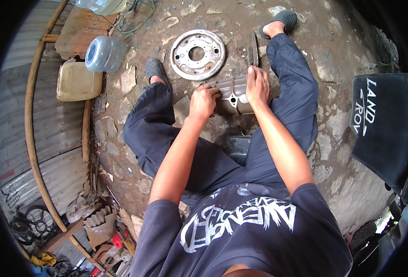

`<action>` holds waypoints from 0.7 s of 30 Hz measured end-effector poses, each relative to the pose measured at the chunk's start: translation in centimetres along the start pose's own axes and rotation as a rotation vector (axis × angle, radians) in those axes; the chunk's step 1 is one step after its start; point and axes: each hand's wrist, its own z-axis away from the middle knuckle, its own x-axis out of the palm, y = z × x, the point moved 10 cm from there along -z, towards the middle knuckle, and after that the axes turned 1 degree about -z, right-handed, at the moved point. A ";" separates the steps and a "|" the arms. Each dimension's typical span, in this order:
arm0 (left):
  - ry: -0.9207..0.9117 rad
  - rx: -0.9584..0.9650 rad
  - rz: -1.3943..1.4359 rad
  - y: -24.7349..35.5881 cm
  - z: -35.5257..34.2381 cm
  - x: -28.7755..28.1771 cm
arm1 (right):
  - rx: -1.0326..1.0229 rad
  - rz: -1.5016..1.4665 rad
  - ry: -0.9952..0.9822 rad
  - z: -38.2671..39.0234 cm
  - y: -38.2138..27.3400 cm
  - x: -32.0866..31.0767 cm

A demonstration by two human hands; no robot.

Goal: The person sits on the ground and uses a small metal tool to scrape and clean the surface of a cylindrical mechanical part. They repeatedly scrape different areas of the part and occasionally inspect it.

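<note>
A ribbed grey metal casing (232, 87) lies on the ground between my legs, with a small flange that has a hole in its middle. My left hand (203, 101) is closed round the casing's left end, its fingers curled over the edge. Across the right end lies my right hand (258, 87), gripping it with the fingers pressed together. Both undersides of the hands are hidden. Just beyond the casing a round silver metal plate (184, 44) with a large central hole rests flat. A long flat metal bar (254, 48) lies beyond my right hand.
At the left stand a clear blue water jug (109, 54) and a yellowish jerrycan (80, 81) beside a corrugated metal wall (58, 124). A black panel with white lettering (381, 129) is at the right. Scrap parts and a fan wheel (40, 219) crowd the lower left. The ground is uneven stone.
</note>
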 end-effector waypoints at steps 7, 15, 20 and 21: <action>0.081 0.074 0.016 0.7 -0.4 0.1 | 0.006 0.095 0.007 0.9 -2.0 -0.6; -0.016 0.095 -0.013 0.4 0.2 -0.2 | 0.011 0.060 0.008 0.6 -1.4 -0.7; 0.082 0.076 0.071 0.9 0.4 0.5 | -0.007 0.184 -0.017 0.9 -2.6 -0.5; 0.094 0.084 0.074 1.0 -0.1 0.9 | -0.008 0.175 -0.005 0.8 -2.6 -0.6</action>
